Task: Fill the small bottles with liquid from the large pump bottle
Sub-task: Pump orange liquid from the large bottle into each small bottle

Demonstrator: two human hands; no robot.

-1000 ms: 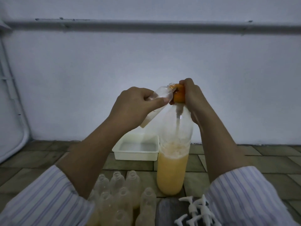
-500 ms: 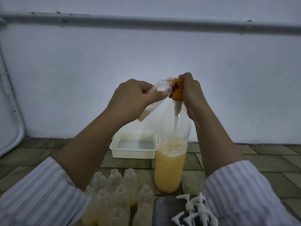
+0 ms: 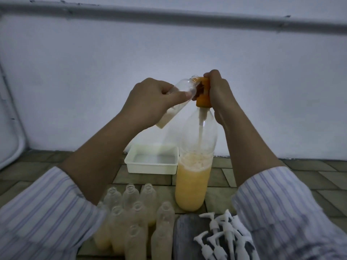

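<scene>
No legible text I can make out, no labels, brands or numbers on any bottle, tray or wall

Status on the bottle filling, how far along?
Partway. Done: several small clear bottles on the floor hold yellow liquid. In hand: left hand tilts a barely filled small bottle at the orange pump, right hand on it. Left: others in the cluster look empty; white pump caps unfitted.
</scene>
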